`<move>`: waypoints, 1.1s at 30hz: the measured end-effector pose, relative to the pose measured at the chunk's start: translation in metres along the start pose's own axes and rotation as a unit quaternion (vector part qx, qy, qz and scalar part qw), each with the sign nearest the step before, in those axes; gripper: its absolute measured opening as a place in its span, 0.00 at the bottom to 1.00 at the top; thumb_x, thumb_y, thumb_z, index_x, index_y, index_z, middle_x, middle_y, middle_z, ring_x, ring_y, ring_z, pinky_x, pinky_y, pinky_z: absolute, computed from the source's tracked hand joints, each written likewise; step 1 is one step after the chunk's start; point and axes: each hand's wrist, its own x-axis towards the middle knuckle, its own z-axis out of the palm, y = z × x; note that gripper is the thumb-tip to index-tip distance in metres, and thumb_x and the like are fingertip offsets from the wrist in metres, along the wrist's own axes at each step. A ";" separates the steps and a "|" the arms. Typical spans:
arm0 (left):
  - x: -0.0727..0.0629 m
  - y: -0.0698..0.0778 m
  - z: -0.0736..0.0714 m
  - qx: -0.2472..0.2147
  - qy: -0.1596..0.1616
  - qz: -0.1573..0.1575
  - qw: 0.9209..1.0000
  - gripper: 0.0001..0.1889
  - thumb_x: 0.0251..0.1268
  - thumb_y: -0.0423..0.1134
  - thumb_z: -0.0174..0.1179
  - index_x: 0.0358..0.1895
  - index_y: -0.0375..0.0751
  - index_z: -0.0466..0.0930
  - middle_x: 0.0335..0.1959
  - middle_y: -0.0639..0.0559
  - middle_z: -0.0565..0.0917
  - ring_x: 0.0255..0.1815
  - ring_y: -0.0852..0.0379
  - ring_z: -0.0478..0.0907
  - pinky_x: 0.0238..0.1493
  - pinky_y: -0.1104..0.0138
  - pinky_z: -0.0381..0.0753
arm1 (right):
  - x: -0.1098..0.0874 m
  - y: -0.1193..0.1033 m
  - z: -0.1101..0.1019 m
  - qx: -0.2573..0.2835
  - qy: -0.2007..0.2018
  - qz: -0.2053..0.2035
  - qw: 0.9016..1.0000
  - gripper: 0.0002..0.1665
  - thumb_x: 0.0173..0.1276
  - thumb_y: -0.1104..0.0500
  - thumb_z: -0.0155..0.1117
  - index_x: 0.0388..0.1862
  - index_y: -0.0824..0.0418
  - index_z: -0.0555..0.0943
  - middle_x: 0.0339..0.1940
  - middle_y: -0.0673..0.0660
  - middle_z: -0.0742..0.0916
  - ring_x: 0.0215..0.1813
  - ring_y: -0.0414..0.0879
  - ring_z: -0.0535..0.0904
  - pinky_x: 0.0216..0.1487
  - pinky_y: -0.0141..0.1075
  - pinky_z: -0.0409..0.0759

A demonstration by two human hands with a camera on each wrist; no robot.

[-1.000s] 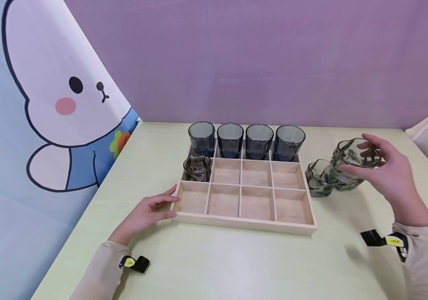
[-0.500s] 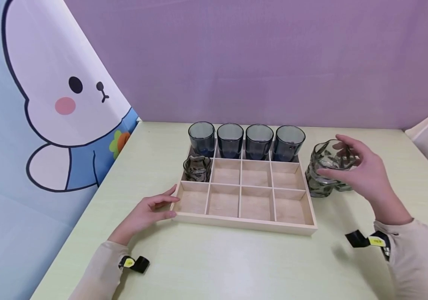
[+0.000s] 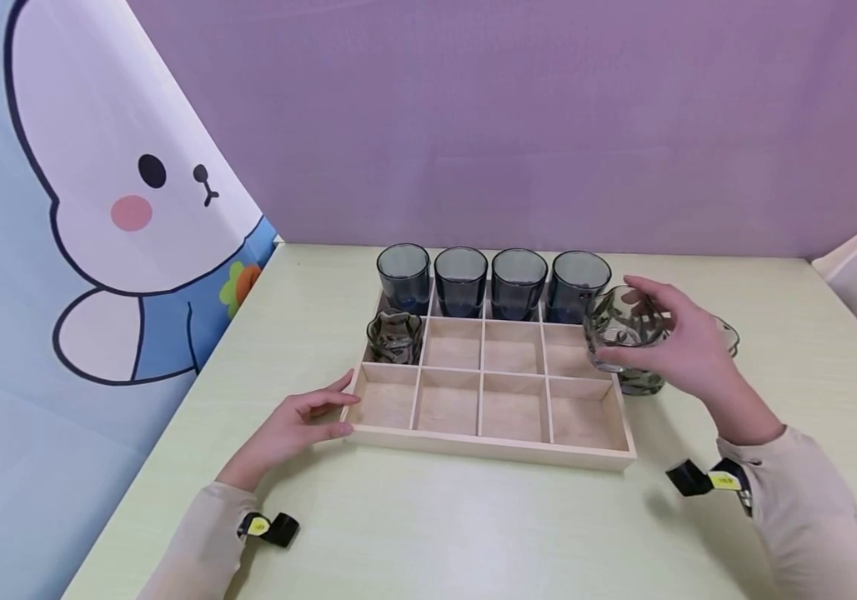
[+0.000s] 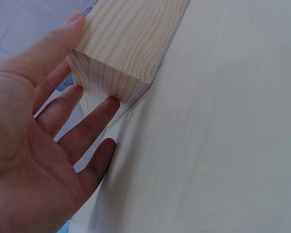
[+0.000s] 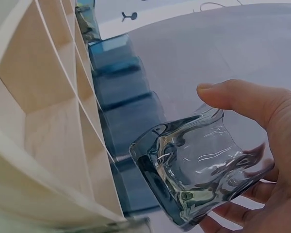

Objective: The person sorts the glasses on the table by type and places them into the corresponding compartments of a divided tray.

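My right hand [image 3: 691,346] grips a wavy, grey-tinted drinking glass [image 3: 608,321] between thumb and fingers. In the head view this glass overlaps the right end of a wooden compartment tray [image 3: 488,448]. The right wrist view shows the held glass [image 5: 194,165] tilted in that frame, beside the tray. At the tray's left front corner my left hand [image 3: 286,429] rests with extended fingers touching the wood; in the left wrist view the fingertips [image 4: 111,104] lie against its end. Another wavy glass [image 3: 396,337] stands in the middle row's leftmost compartment.
Several smooth blue-grey tumblers [image 3: 461,283] fill the tray's back row. To the tray's right, partly hidden by my right hand and the held glass, are a wavy glass [image 3: 640,384] and the rim of another glass [image 3: 730,335]. A purple backdrop [image 3: 518,125] rises behind the table.
My right hand has carried the wavy glass leftward, from above the glasses on the right to the tray's right edge. The left hand and the tray have stayed put.
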 end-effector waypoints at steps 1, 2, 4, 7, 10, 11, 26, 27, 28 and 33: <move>0.000 0.000 0.000 -0.001 0.000 0.001 1.000 0.21 0.61 0.33 0.69 0.58 0.32 0.81 0.75 0.40 0.61 0.73 0.37 0.59 0.62 0.72 0.70 | 0.001 -0.001 0.002 -0.001 -0.005 -0.006 1.000 0.61 0.44 0.52 0.87 0.77 0.56 0.65 0.57 0.60 0.79 0.55 0.52 0.71 0.52 0.50 0.70; 0.000 0.000 0.000 -0.003 -0.001 0.001 1.000 0.21 0.62 0.33 0.69 0.58 0.31 0.81 0.75 0.40 0.61 0.73 0.37 0.59 0.62 0.73 0.70 | 0.002 -0.002 0.004 -0.001 -0.010 -0.012 1.000 0.61 0.44 0.52 0.87 0.76 0.57 0.65 0.57 0.61 0.79 0.55 0.53 0.72 0.52 0.52 0.69; 0.000 0.000 0.000 -0.008 -0.001 0.000 1.000 0.21 0.61 0.33 0.69 0.58 0.31 0.80 0.76 0.40 0.61 0.74 0.38 0.59 0.61 0.74 0.70 | 0.003 -0.005 0.008 -0.003 -0.018 -0.023 1.000 0.61 0.44 0.51 0.87 0.76 0.58 0.66 0.55 0.62 0.80 0.54 0.55 0.73 0.51 0.53 0.70; 0.000 0.001 0.001 -0.012 -0.002 -0.003 1.000 0.22 0.61 0.33 0.69 0.58 0.32 0.80 0.76 0.41 0.61 0.74 0.39 0.59 0.61 0.74 0.69 | 0.005 -0.011 0.013 -0.006 -0.030 -0.039 0.999 0.60 0.43 0.51 0.87 0.75 0.59 0.67 0.54 0.62 0.80 0.53 0.57 0.74 0.51 0.54 0.71; 0.000 0.001 0.001 -0.012 -0.001 -0.004 1.000 0.21 0.61 0.33 0.69 0.58 0.33 0.81 0.76 0.42 0.61 0.74 0.39 0.59 0.62 0.74 0.69 | 0.007 -0.016 0.018 -0.007 -0.042 -0.053 0.998 0.59 0.43 0.50 0.87 0.74 0.58 0.68 0.53 0.61 0.80 0.55 0.59 0.74 0.51 0.56 0.72; 0.000 0.001 0.001 -0.011 -0.001 -0.005 1.000 0.22 0.61 0.33 0.69 0.58 0.33 0.81 0.76 0.42 0.61 0.74 0.39 0.59 0.62 0.74 0.69 | 0.008 -0.017 0.020 -0.005 -0.046 -0.059 0.997 0.59 0.43 0.51 0.87 0.74 0.59 0.68 0.53 0.60 0.81 0.55 0.59 0.74 0.51 0.56 0.72; -0.001 0.001 0.001 -0.005 0.001 0.001 1.000 0.21 0.62 0.33 0.69 0.58 0.33 0.81 0.76 0.42 0.61 0.74 0.39 0.60 0.62 0.75 0.68 | 0.025 -0.041 0.047 0.043 -0.118 -0.085 0.988 0.59 0.39 0.56 0.89 0.72 0.62 0.70 0.59 0.61 0.80 0.60 0.57 0.76 0.63 0.55 0.71; -0.001 0.001 0.001 -0.005 0.000 0.001 1.000 0.21 0.62 0.32 0.69 0.58 0.32 0.81 0.76 0.42 0.61 0.74 0.39 0.60 0.62 0.75 0.68 | 0.026 -0.042 0.049 0.042 -0.121 -0.086 0.988 0.59 0.39 0.56 0.89 0.72 0.62 0.70 0.58 0.61 0.80 0.60 0.56 0.76 0.63 0.54 0.71; -0.001 0.001 0.001 -0.005 0.000 0.001 1.000 0.21 0.62 0.32 0.69 0.58 0.32 0.81 0.76 0.42 0.61 0.74 0.39 0.60 0.62 0.75 0.68 | 0.027 -0.043 0.050 0.040 -0.124 -0.086 0.988 0.60 0.39 0.56 0.89 0.72 0.62 0.70 0.58 0.61 0.80 0.59 0.56 0.76 0.62 0.53 0.72; -0.001 0.002 0.001 -0.005 -0.001 0.001 1.000 0.21 0.61 0.32 0.69 0.58 0.33 0.81 0.76 0.42 0.61 0.74 0.39 0.60 0.62 0.75 0.68 | 0.033 -0.049 0.059 0.034 -0.132 -0.096 0.986 0.60 0.38 0.55 0.89 0.72 0.62 0.70 0.57 0.61 0.81 0.58 0.55 0.76 0.58 0.52 0.74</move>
